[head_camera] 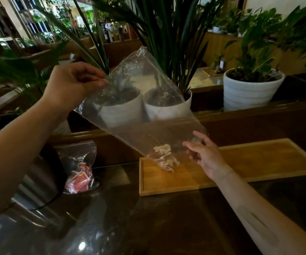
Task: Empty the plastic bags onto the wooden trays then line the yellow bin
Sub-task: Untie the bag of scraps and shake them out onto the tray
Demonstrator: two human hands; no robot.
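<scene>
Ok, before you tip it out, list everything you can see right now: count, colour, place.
clear plastic bag: one, transparent, held up over the tray, a few pale packets in its low corner
second plastic bag: one, clear, red-and-white packets inside, on the counter at left
wooden tray: one, light brown, bare, on the dark counter
white plant pots: three, behind the counter ledge
left hand: pinching the bag's upper edge
right hand: fingers spread, gripping the bag's lower edge
</scene>
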